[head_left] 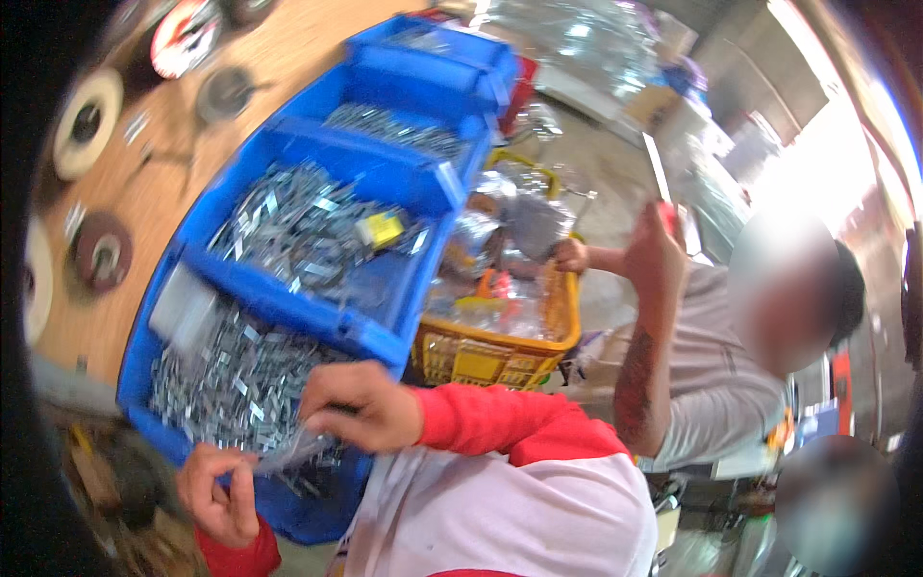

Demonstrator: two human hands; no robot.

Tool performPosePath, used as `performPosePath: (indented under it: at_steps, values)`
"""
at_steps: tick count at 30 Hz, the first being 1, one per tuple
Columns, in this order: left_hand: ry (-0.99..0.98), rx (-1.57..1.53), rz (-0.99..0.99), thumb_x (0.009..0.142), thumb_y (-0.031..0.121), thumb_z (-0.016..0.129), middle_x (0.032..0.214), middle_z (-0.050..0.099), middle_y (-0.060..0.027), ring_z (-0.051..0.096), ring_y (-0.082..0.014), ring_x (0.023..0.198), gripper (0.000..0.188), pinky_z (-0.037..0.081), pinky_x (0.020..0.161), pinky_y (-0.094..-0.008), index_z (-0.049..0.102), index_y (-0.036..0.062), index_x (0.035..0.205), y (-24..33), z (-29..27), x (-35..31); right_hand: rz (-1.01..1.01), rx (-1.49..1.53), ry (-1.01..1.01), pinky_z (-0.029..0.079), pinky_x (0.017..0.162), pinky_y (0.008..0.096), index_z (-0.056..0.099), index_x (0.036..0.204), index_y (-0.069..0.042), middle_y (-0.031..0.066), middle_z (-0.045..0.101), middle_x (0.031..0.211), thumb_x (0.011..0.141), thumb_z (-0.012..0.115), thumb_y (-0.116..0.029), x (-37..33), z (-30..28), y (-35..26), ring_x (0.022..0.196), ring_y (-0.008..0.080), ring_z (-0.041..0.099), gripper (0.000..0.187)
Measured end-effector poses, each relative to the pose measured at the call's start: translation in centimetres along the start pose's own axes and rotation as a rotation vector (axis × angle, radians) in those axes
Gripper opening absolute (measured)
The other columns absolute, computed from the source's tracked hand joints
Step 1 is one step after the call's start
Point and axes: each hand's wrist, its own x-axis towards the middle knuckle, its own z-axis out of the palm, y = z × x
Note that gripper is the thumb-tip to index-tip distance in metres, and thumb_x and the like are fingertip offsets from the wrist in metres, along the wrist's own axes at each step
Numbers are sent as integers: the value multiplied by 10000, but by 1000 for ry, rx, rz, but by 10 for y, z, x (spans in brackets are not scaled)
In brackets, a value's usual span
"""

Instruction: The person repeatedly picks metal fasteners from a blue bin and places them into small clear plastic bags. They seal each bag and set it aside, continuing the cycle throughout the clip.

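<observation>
Over the nearest blue bin (159, 423), a small clear plastic bag (293, 452) stretches between my two hands. My left hand (221, 490) pinches one end of it with closed fingers, beside the bin's near rim. At the other end my right hand (361, 409) grips the bag, fingers curled and knuckles up. Below the bag lies a heap of small shiny metal pieces (240, 375). A translucent white packet (185, 306) rests on that heap at the bin's far left corner. What the bag contains, if anything, is too blurred to tell.
More blue bins (317, 322) continue away in a row, with metal parts and a yellow block (381, 229). A yellow basket (490, 356) of wrapped goods stands right of them. Grinding discs (88, 123) hang on the wooden board (183, 192). A co-worker (711, 356) touches the basket.
</observation>
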Motion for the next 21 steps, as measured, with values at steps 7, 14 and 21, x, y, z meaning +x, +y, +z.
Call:
performPosePath:
  at_steps: [7, 14, 21]
  values:
    - [-154, 65, -58, 789, 68, 761, 738, 662, -131, 624, -301, 664, 91, 465, 619, -381, 699, 6, 811, -17, 22, -4, -5, -100, -27, 491, 723, 445, 612, 927, -9, 153, 586, 859, 898, 679, -98, 4, 21, 5, 827, 379, 611, 115]
    - [-191, 24, 6, 813, 51, 703, 745, 602, -155, 599, -361, 696, 103, 455, 646, -421, 606, 18, 803, -1, 32, 18, 94, -22, -26, 509, 737, 437, 636, 981, -4, 160, 630, 928, 908, 709, -150, -1, 8, 2, 856, 334, 649, 178]
    - [-169, 58, 117, 831, 110, 738, 714, 624, -141, 612, -342, 643, 141, 458, 599, -413, 623, 43, 783, 0, 22, 42, 232, -122, -29, 523, 665, 324, 729, 907, -18, 83, 727, 841, 881, 765, -64, -4, -19, -13, 733, 167, 678, 64]
